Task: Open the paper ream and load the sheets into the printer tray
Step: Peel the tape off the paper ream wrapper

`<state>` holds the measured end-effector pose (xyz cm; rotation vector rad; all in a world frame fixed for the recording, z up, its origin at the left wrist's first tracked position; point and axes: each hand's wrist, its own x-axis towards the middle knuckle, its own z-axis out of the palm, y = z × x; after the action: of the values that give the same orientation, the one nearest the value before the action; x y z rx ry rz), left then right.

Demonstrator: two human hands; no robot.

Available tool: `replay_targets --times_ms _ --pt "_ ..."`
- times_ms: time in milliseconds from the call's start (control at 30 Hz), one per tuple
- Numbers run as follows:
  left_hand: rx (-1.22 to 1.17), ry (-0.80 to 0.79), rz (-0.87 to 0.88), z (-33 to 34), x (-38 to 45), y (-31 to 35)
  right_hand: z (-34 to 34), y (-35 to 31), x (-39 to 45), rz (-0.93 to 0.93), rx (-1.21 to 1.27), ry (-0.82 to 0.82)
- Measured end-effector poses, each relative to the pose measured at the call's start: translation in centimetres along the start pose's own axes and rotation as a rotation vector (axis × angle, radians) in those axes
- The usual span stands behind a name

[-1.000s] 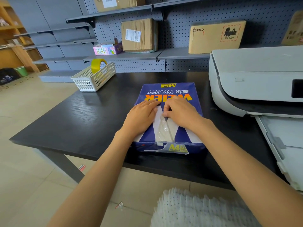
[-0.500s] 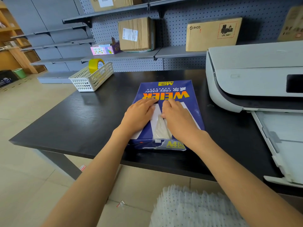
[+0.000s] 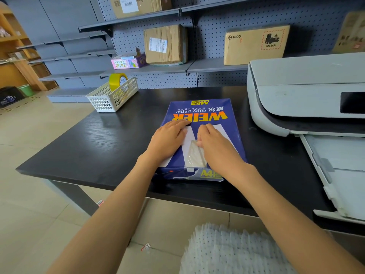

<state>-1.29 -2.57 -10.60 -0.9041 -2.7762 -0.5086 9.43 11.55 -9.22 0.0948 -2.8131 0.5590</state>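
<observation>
A blue paper ream (image 3: 199, 113) with orange lettering lies flat on the black table (image 3: 98, 147), its near end torn. My left hand (image 3: 167, 141) presses flat on the wrapper's left side. My right hand (image 3: 215, 147) rests on the right side, fingertips at the edge of a clear tape strip (image 3: 194, 155) along the wrapper's middle seam. The grey printer (image 3: 308, 91) stands to the right, and its white tray (image 3: 339, 175) juts out toward me at the table's right edge.
A white plastic basket (image 3: 110, 95) with a yellow tape roll (image 3: 118, 81) sits at the table's far left corner. Cardboard boxes (image 3: 254, 44) stand on grey pegboard shelves behind. Tiled floor lies to the left.
The view has shifted slightly. Both hands stay on the ream; my right fingers have crept a little along the tape at the seam.
</observation>
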Motion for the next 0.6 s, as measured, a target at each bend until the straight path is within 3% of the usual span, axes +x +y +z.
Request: replay_targets --times_ms 600 --pt "-0.011 0.003 -0.002 -0.1 -0.1 0.1 -0.9 -0.3 -2.5 -0.022 0.015 0.003"
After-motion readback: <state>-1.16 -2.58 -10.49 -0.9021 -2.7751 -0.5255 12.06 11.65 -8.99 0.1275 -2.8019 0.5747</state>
